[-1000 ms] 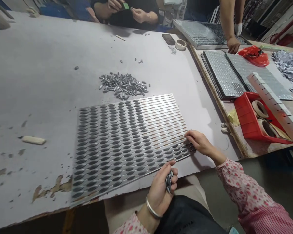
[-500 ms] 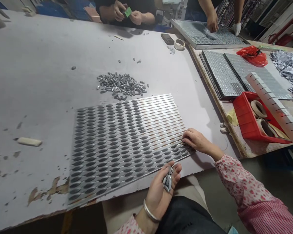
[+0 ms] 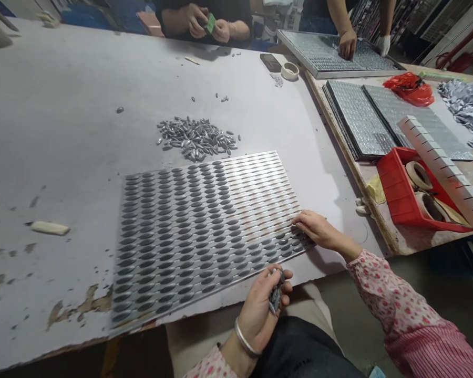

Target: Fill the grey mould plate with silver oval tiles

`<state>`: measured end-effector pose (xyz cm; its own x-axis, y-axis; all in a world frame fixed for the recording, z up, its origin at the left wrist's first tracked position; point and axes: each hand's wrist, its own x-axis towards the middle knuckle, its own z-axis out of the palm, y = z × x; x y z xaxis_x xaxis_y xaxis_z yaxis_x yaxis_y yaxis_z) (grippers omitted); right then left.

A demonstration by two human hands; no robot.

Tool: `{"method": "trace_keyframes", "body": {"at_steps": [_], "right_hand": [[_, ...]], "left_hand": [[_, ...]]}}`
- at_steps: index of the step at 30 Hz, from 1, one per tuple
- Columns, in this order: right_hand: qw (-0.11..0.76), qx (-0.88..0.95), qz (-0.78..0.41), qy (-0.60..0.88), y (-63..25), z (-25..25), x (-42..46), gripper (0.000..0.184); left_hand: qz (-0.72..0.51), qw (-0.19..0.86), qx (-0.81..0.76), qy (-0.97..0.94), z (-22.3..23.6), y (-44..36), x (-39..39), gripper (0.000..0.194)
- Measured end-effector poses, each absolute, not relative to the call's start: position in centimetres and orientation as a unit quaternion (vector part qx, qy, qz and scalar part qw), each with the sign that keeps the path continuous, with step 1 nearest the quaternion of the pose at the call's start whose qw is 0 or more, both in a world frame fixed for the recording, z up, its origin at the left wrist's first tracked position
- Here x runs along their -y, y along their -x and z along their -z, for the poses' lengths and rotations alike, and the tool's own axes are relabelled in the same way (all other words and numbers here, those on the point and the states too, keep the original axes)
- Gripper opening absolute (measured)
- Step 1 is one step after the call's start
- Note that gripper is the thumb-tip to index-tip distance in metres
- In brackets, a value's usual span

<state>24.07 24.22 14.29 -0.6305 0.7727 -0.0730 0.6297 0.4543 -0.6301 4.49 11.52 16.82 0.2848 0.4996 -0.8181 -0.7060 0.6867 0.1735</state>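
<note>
My left hand (image 3: 260, 296) is cupped palm up at the table's front edge, its fingers curled round several grey oval pieces (image 3: 275, 298). The thumb lies over them. My right hand (image 3: 317, 228) is at the right edge of a slotted rectangular mould sheet (image 3: 260, 197), fingertips pressed together; whatever is between them is hidden. Dark grey ovals fill the sheet's left part and its near rows. The upper right slots show pale and bare. Beyond the sheet lies a heap of loose grey oval pieces (image 3: 195, 137).
A cream stick-like tool (image 3: 49, 228) lies at left. On the side table at right are stacked panels (image 3: 357, 118), a red bin (image 3: 398, 205) with tape rolls, a slanted marked strip (image 3: 437, 163) and a red bag (image 3: 410, 88). Two people's hands (image 3: 199, 23) (image 3: 347, 42) work across the table.
My left hand has closed its fingers further round the oval pieces and tilted slightly. My right hand has shifted only a little. Across the table, one person's hand has moved over the panel.
</note>
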Motion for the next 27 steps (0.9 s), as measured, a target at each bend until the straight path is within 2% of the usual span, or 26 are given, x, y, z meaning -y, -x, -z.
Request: {"method": "trace_keyframes", "body": {"at_steps": [6,13,22,25,27], "right_hand": [[0.124,0.846,-0.332,0.399,-23.8,-13.7,-24.2,0.013],[0.107,0.896,-0.199,0.381,-23.4,-13.1,-24.0,0.016],[0.212,0.851,-0.258,0.406,-23.3,-12.4,-22.8,0.013],[0.211,0.847,-0.258,0.415,-23.1,-12.2,-22.7,0.012],[0.185,0.863,-0.217,0.418,-22.9,-12.3,-22.8,0.014]], "left_hand": [[-0.392,0.792,-0.459,0.089,-16.3,-4.7,-11.4,0.033],[-0.398,0.774,-0.483,0.089,-16.0,-4.9,-11.5,0.043],[-0.416,0.759,-0.488,0.113,-16.2,-5.0,-11.7,0.036],[-0.417,0.755,-0.49,0.123,-16.2,-5.0,-11.8,0.03],[-0.418,0.753,-0.493,0.122,-16.3,-5.0,-11.8,0.028]]}}
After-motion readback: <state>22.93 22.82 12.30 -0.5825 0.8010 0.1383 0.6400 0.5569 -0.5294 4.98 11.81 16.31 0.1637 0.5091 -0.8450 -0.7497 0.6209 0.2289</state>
